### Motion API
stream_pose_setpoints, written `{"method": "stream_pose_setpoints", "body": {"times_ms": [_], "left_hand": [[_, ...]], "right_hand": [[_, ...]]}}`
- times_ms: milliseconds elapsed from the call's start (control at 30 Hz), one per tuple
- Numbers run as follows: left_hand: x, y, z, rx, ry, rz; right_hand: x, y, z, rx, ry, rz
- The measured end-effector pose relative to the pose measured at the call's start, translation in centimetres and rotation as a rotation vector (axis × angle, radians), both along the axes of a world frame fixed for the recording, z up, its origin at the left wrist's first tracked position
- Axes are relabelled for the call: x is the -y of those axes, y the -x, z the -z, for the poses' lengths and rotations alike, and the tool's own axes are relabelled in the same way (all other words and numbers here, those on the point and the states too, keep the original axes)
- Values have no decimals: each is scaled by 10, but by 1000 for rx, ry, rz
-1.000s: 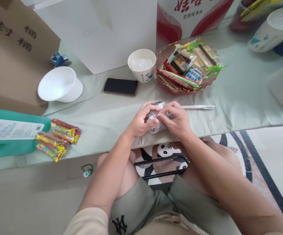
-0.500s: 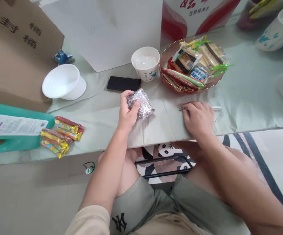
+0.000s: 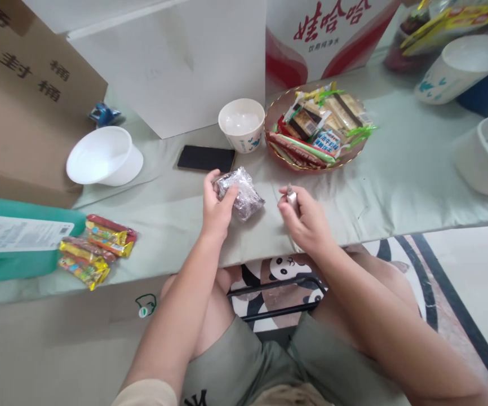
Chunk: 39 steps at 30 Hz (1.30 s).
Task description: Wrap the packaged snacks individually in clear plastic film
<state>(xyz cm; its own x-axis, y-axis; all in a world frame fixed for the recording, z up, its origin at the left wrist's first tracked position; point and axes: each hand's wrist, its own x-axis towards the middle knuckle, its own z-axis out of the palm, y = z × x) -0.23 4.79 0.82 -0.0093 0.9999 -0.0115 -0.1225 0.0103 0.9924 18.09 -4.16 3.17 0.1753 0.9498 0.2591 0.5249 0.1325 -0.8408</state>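
Observation:
My left hand (image 3: 219, 206) is closed round one side of a squarish packet (image 3: 244, 194) in shiny, crinkled clear wrap, its contents dark. Thumb on top, it holds the packet low over the cloth-covered table (image 3: 261, 242). To the right, my right hand (image 3: 305, 217) is closed on a slim metal-tipped tool (image 3: 292, 196), the tip sticking up past the fingers. Most of the tool is hidden in the palm, so I cannot tell its exact kind. A gap separates the tool from the packet.
Behind the packet lie a black phone (image 3: 205, 158) and a paper cup (image 3: 244, 127). A bowl of wrapped snacks (image 3: 315, 163) stands beyond my right hand. At left are a white plastic bowl (image 3: 121, 158), snack packets (image 3: 87, 254) and a green jug (image 3: 24, 268). Boxes (image 3: 163, 67) line the back.
My right hand has lifted the slim tool off the tabletop and moved left towards the packet, turning the tip upward. My left hand still holds the packet. The whole view has shifted slightly.

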Motion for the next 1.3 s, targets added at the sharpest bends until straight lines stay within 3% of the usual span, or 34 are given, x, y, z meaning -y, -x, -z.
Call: {"method": "stream_pose_setpoints", "body": {"times_ms": [133, 267, 400, 500, 667, 767, 867, 933, 1000, 1100, 1200, 1300], "left_hand": [[1, 1, -1, 50, 93, 14], [2, -2, 3, 48, 9, 56], [3, -10, 5, -47, -70, 55], [8, -18, 1, -112, -112, 133], [19, -26, -8, -75, -121, 227], [18, -25, -10, 13, -77, 154], [10, -18, -10, 134, -10, 4], [5, -13, -8, 185, 30, -99], [5, -10, -4, 178, 55, -154], [11, -10, 3, 10, 56, -89], [15, -8, 5, -267, -51, 7], [11, 2, 3, -461, -221, 2]], "right_hand": [[0, -1, -1, -49, 75, -26], [8, -9, 4, -163, 228, -9], [12, -4, 2, -401, 340, -195], [7, 3, -3, -410, 361, -251], [-1, 3, -6, -429, 415, -205], [1, -2, -9, -404, 506, -223], [6, -9, -13, -232, 587, -261], [8, -15, -13, -20, 537, -247], [8, -23, -9, 201, 369, -143], [6, -35, -1, 419, 123, 62], [3, -43, 6, 515, 13, 179], [3, -41, 9, 493, -103, 165]]}}
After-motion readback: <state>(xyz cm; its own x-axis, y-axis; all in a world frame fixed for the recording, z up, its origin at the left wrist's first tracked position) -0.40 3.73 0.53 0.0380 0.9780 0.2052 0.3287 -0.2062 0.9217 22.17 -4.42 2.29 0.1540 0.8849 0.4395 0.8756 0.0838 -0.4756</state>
